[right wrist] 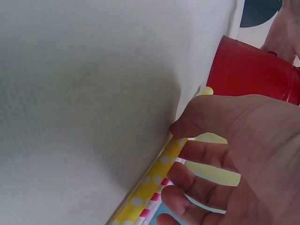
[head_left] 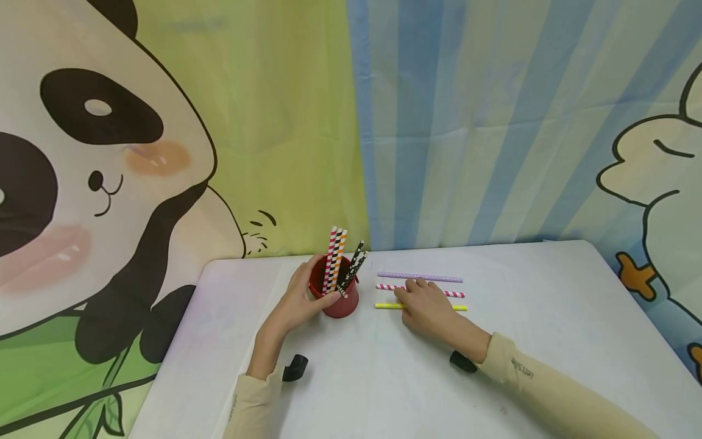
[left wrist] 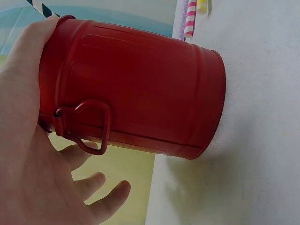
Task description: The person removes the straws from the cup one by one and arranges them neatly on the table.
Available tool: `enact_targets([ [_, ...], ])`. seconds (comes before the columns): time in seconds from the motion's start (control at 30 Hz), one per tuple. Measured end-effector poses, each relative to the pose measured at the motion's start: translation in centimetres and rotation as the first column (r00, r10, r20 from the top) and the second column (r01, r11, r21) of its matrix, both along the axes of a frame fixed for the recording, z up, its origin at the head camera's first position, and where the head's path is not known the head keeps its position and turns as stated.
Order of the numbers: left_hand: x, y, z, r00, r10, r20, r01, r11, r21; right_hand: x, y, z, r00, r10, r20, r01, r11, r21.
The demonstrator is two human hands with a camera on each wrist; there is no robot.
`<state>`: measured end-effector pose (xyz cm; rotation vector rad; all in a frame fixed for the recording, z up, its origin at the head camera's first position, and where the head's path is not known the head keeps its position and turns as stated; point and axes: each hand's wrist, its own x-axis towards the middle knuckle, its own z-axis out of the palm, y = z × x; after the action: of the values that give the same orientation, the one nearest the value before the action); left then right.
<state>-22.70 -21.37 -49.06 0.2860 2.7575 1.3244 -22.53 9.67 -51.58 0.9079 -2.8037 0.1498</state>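
Observation:
My left hand grips a small red metal bucket at its rim, the thumb on the near side and the other fingers round the far side. In the left wrist view the bucket's wire handle hangs at its side. Striped paper straws and black ones with white patterns stand in the bucket. To its right, my right hand pinches a yellow paper straw with white dots between thumb and forefinger, low at the table. Under its other fingers lies a pink-and-white striped straw.
A lilac dotted straw lies behind the striped one, roughly parallel to it. All this is on a white-covered table. A printed curtain with a panda hangs right behind the table's far edge.

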Motion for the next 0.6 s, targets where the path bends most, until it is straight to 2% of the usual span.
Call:
enact_targets([
  [0.3,-0.12,-0.04,-0.16,1.0,-0.009,-0.027,0.009,1.0,0.011,-0.11,-0.03,0.04,0.999,-0.016,0.033,0.015,1.0,0.01],
  [0.6,-0.05,0.02,-0.08,1.0,0.009,0.006,-0.009,1.0,-0.005,-0.14,0.04,0.08,0.999,-0.016,0.04,0.016,1.0,-0.009],
])
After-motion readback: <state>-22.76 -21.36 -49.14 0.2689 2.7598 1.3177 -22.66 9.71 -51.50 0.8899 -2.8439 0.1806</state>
